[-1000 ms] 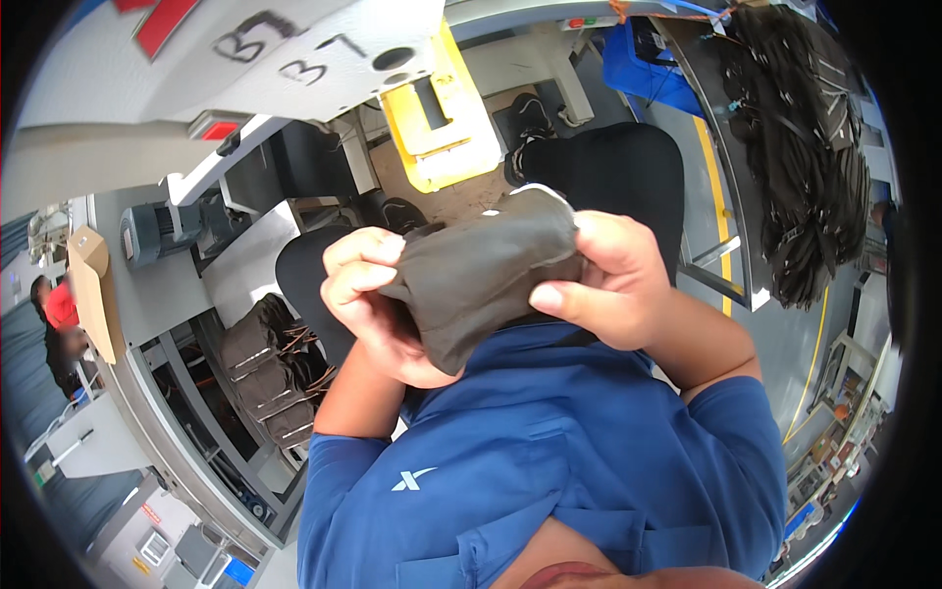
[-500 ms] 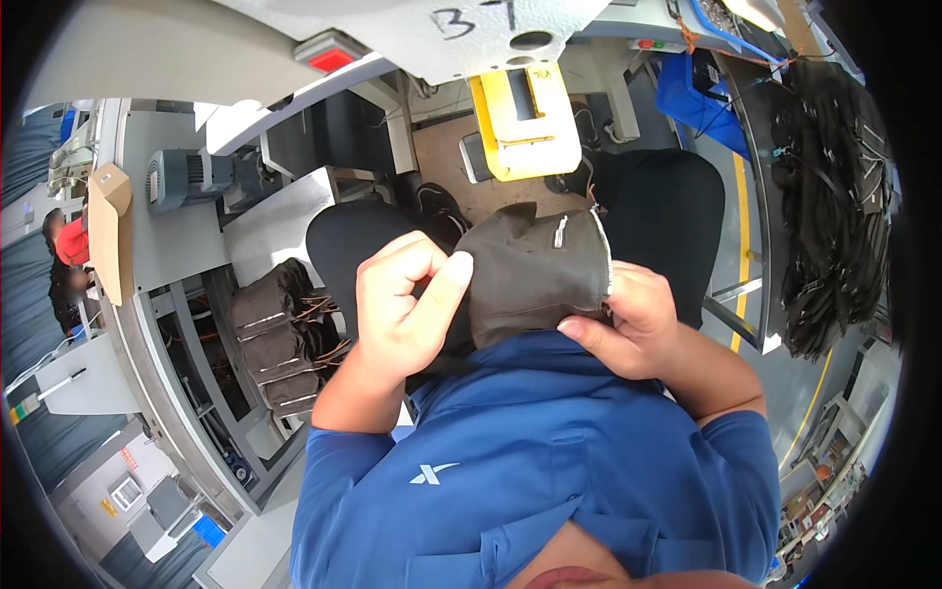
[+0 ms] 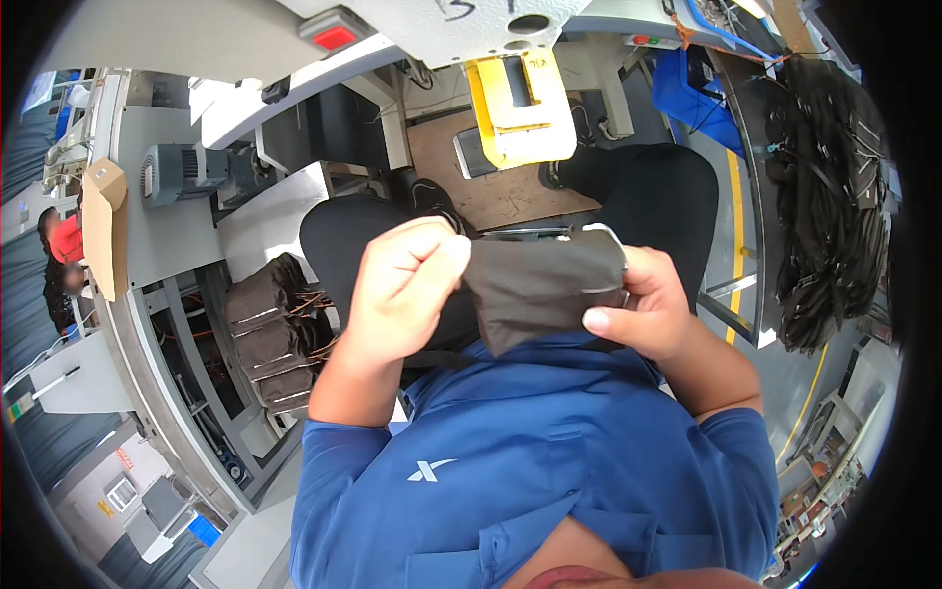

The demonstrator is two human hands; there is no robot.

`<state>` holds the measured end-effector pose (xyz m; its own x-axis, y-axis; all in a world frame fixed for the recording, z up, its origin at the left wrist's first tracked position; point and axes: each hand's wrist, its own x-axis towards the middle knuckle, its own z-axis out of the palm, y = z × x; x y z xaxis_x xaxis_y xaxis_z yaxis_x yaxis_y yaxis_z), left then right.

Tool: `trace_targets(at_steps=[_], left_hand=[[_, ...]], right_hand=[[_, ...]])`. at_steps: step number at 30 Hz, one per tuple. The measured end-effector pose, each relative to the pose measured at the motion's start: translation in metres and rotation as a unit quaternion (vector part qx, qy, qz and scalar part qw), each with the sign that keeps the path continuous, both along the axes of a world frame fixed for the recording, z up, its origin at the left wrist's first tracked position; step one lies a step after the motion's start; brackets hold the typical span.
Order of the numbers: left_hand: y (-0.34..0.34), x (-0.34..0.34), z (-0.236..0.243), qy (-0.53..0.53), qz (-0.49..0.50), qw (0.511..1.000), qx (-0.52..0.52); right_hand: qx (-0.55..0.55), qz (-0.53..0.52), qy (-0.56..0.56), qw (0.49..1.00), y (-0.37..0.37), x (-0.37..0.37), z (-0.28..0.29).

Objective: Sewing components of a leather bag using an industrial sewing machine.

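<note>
Grey machine frames close in your seat, with a white machine head (image 3: 481,34) and its yellow attachment (image 3: 525,123) reaching in beyond your knees. Before your belly, above your lap, you hold a dark fabric piece (image 3: 545,290) up between both hands. Your left hand (image 3: 407,290) is raised from a bent elbow, fingers curled, thumb and forefinger pinching the piece's left edge. Your right hand (image 3: 650,302) pinches the right end, thumb across the front; whether those fingers lie behind or inside the fabric, you cannot tell. A gap separates its upper edge from the yellow attachment; its lower edge hangs near your blue shirt (image 3: 549,422). Dark bundles (image 3: 275,334) sit well apart past your left forearm, and hanging dark pieces (image 3: 829,206) stand farther off, right.
</note>
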<state>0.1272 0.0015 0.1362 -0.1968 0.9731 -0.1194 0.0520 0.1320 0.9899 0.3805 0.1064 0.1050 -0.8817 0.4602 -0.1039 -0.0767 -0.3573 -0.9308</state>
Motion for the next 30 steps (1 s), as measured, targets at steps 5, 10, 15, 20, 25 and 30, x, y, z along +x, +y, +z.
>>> trace_targets(at_steps=[5,10,15,20,25,30], left_hand=[[0.009,0.020,-0.002,0.051,-0.004,0.999,0.012],[0.012,0.010,0.004,0.150,0.041,0.987,0.028],[0.008,0.006,0.000,0.093,0.043,0.995,0.013],[-0.003,0.004,-0.005,0.140,0.043,0.989,-0.014],[0.007,-0.014,-0.003,0.130,-0.056,0.990,-0.010],[0.035,0.005,-0.017,-0.030,-0.201,0.976,0.074]], right_hand=[[-0.130,0.048,0.058,0.989,-0.004,-0.007,-0.024],[-0.070,0.052,0.011,0.996,-0.011,-0.004,-0.028],[0.008,0.048,-0.076,0.996,-0.001,-0.002,-0.022],[0.010,-0.051,-0.122,0.991,-0.003,-0.012,-0.025],[0.211,-0.011,-0.030,0.977,0.024,-0.012,0.000],[0.311,0.130,0.009,0.941,0.043,-0.024,0.037]])
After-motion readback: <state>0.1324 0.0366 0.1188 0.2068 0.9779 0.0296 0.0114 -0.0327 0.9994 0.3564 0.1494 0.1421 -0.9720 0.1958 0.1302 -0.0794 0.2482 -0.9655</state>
